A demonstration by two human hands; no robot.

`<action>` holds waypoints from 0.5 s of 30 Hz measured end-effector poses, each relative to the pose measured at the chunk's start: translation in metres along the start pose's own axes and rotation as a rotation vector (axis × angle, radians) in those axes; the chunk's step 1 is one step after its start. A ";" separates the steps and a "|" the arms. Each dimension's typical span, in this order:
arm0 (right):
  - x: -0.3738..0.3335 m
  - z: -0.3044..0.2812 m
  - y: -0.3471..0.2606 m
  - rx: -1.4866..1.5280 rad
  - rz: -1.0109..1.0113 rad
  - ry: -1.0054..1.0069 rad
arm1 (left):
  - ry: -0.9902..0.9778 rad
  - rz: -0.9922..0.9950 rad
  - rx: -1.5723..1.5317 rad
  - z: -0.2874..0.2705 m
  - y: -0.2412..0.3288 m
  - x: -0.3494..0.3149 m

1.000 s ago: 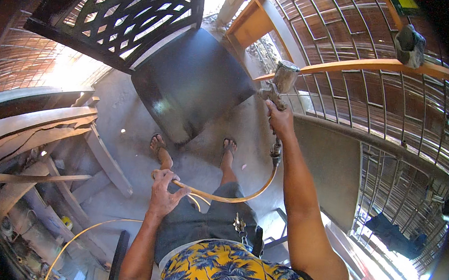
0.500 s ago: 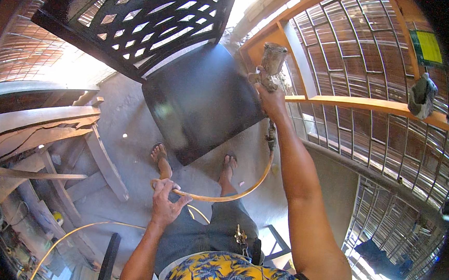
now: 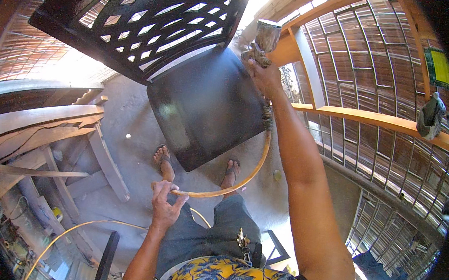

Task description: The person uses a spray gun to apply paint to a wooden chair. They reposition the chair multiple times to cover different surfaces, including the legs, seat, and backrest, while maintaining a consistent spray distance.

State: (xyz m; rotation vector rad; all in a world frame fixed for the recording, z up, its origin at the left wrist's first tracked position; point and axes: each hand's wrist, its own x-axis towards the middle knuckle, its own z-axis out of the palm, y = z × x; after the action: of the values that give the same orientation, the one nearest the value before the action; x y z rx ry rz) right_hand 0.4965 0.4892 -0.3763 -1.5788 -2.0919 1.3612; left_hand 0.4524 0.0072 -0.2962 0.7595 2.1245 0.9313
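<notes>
My right hand (image 3: 265,79) is wrapped round a spray gun (image 3: 256,55) with a stained metal cup (image 3: 268,36) on top, beside the far right of a black chair. The chair's seat (image 3: 206,107) is dark and glossy, with a paler patch in its middle. Behind the seat rises a black lattice backrest (image 3: 154,26). A yellow air hose (image 3: 231,188) runs from the gun's handle in a curve down to my left hand (image 3: 167,204). The left fingers are closed on the hose, in front of my legs and clear of the chair.
Rough wooden beams (image 3: 106,160) stand at the left. At the right is a metal grille wall (image 3: 354,71) with an orange wooden rail (image 3: 377,117) and a hanging grey cloth (image 3: 431,117). More hose (image 3: 72,231) trails at lower left. My sandalled feet (image 3: 164,162) stand close to the seat.
My right hand and the spray gun have shifted slightly left and farther away along the chair's right side. The left hand keeps its hold on the hose. The whole view has shifted slightly.
</notes>
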 end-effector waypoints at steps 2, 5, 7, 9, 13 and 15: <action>-0.001 -0.002 0.008 -0.017 -0.078 0.060 | 0.003 0.001 -0.015 0.000 0.001 -0.001; -0.006 -0.004 0.024 -0.053 -0.059 0.129 | 0.007 0.035 -0.011 0.001 0.003 -0.003; -0.017 -0.010 0.036 -0.093 0.024 0.125 | -0.019 0.029 -0.007 0.002 0.004 -0.006; -0.026 -0.016 0.043 -0.102 0.081 0.135 | -0.044 0.042 0.010 0.002 0.004 -0.009; -0.060 -0.037 0.059 0.046 0.186 0.055 | -0.098 0.064 0.023 0.004 0.004 -0.021; -0.077 -0.045 0.069 0.000 0.277 0.093 | -0.128 0.082 0.011 0.007 0.003 -0.026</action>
State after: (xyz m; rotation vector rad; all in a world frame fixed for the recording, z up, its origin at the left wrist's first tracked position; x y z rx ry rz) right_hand 0.6022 0.4503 -0.3756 -1.9493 -1.8742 1.3373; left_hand 0.4742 -0.0070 -0.2885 0.8936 2.0012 0.8898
